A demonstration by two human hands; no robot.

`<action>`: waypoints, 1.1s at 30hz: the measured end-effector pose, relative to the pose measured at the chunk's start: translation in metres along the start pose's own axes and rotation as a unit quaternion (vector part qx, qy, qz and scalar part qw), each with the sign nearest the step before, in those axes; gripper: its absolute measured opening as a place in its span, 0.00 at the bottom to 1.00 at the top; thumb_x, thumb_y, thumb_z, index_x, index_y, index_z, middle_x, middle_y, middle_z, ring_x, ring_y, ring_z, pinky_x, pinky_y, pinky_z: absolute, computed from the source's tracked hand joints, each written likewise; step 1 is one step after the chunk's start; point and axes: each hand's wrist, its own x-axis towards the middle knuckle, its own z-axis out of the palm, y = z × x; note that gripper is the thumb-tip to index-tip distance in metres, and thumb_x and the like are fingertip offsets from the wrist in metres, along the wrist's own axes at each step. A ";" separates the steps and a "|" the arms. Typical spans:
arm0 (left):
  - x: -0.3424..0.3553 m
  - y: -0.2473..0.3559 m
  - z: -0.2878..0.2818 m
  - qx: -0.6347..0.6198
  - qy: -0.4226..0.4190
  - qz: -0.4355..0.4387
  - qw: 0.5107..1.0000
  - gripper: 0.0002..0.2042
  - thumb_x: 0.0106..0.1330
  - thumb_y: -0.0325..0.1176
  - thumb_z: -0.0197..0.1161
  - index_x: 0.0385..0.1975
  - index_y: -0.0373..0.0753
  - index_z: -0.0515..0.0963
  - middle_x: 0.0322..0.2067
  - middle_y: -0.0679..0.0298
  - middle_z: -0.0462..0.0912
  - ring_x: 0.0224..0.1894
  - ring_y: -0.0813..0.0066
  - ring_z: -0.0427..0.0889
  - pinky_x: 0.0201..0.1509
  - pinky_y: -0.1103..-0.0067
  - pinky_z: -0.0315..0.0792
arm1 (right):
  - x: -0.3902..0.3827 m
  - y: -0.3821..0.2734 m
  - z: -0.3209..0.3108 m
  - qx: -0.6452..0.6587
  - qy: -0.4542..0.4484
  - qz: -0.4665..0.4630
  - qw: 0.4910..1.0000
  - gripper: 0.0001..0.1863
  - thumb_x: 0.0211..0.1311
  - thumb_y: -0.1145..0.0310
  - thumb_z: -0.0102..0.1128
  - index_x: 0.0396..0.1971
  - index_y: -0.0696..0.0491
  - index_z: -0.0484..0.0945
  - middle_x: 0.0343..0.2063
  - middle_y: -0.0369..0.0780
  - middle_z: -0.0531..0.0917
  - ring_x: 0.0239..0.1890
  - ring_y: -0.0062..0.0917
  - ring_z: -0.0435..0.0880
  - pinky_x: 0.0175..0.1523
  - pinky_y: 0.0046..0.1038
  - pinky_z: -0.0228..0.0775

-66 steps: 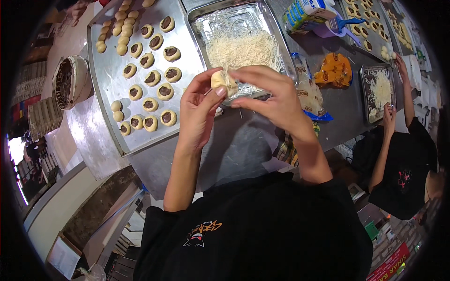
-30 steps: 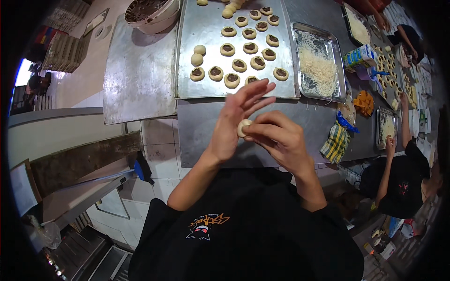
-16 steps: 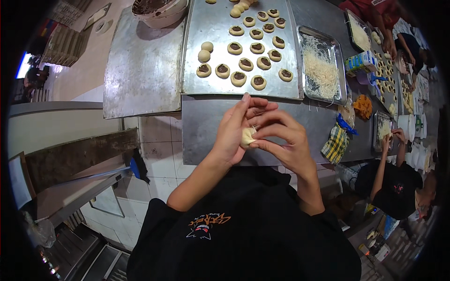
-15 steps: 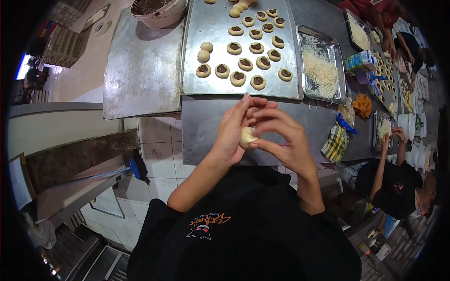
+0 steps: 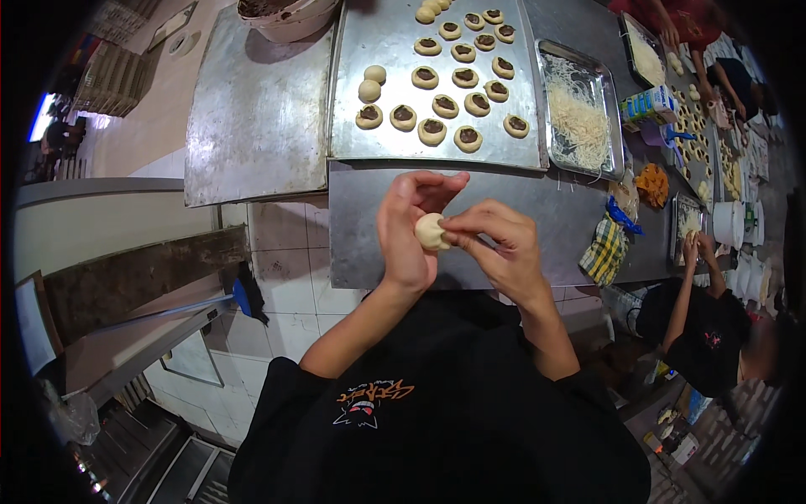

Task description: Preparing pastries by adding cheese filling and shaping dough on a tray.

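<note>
A small pale dough ball (image 5: 431, 232) rests against the palm of my left hand (image 5: 406, 231), whose fingers curve loosely up around it. From the other side my right hand (image 5: 499, 248) pinches the gathered edge of the dough between thumb and fingertips. Both hands are above the near edge of the grey metal table (image 5: 353, 227). Beyond them lies a metal tray (image 5: 357, 149) with several dough rounds (image 5: 468, 139) topped with dark brown filling. Two plain dough balls (image 5: 369, 91) sit at its left side, and more plain ones (image 5: 428, 12) at its far end.
Right of the tray stands a pan of pale shreds (image 5: 579, 126). A checked cloth (image 5: 603, 252), an orange cloth (image 5: 651, 185) and a carton (image 5: 648, 107) lie farther right. A bowl with brown filling (image 5: 290, 21) stands far left. Another person's hands (image 5: 697, 245) work at the right.
My left palm has opened somewhat and turned upward. My right fingers have closed into a pinch on the dough, which now looks rounder, with its edge drawn together. The view has shifted slightly.
</note>
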 end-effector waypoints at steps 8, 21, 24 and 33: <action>0.000 -0.002 0.002 0.042 0.037 0.057 0.997 0.12 0.77 0.37 0.50 0.40 0.32 0.73 0.41 0.50 0.84 0.48 0.62 0.84 0.60 0.68 0.75 | 0.008 0.001 0.006 -0.033 0.021 -0.035 0.999 0.13 0.57 0.81 0.67 0.43 0.58 0.85 0.33 0.42 0.84 0.33 0.26 0.83 0.37 0.23 0.74; 0.016 0.006 0.004 -0.001 0.081 -0.006 0.997 0.10 0.74 0.37 0.55 0.38 0.35 0.73 0.39 0.54 0.83 0.41 0.64 0.85 0.45 0.73 0.80 | 0.019 -0.005 0.007 -0.090 0.007 -0.025 0.996 0.13 0.54 0.79 0.70 0.42 0.56 0.85 0.34 0.41 0.85 0.32 0.26 0.83 0.36 0.24 0.73; 0.022 0.004 -0.003 0.113 0.055 0.076 0.989 0.12 0.73 0.40 0.57 0.37 0.37 0.74 0.36 0.57 0.82 0.40 0.63 0.84 0.47 0.70 0.80 | 0.030 -0.002 0.015 -0.092 0.019 -0.068 0.993 0.13 0.54 0.79 0.70 0.41 0.56 0.85 0.33 0.41 0.85 0.32 0.25 0.83 0.36 0.23 0.73; 0.059 0.003 -0.062 -0.085 0.173 -0.176 0.965 0.16 0.73 0.48 0.53 0.41 0.38 0.72 0.41 0.57 0.80 0.45 0.66 0.80 0.54 0.71 0.74 | 0.052 0.049 0.034 -0.064 -0.001 0.013 0.998 0.12 0.57 0.72 0.70 0.40 0.58 0.84 0.37 0.42 0.83 0.31 0.29 0.83 0.36 0.26 0.75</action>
